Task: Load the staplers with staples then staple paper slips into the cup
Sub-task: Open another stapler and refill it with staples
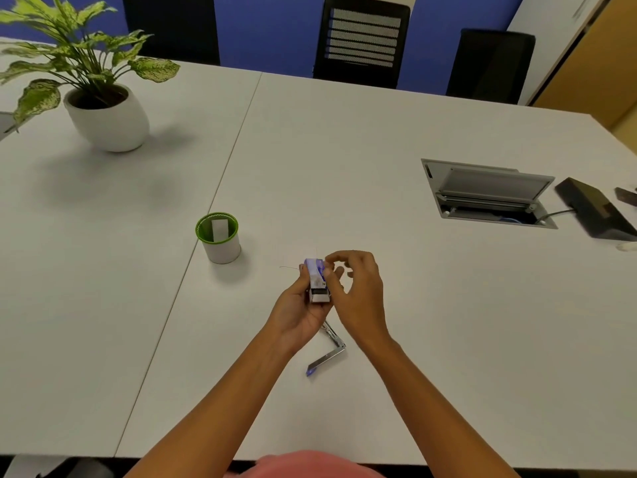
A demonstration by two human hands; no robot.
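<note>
My left hand (300,305) grips a small purple-and-white staple box (317,279), lifted above the white table (344,160). My right hand (355,291) hovers right beside the box with its fingers curled near the top end; I cannot tell whether they pinch anything. Below my hands an opened silver stapler with a blue tip (327,357) lies on the table. A white cup with a green rim (219,238) stands to the left, and a white paper slip (219,229) sticks up inside it.
A potted plant in a white pot (103,112) stands at the far left. An open cable hatch (489,194) is set into the table at the right, with a dark box (593,212) beside it. Black chairs (362,39) line the far edge.
</note>
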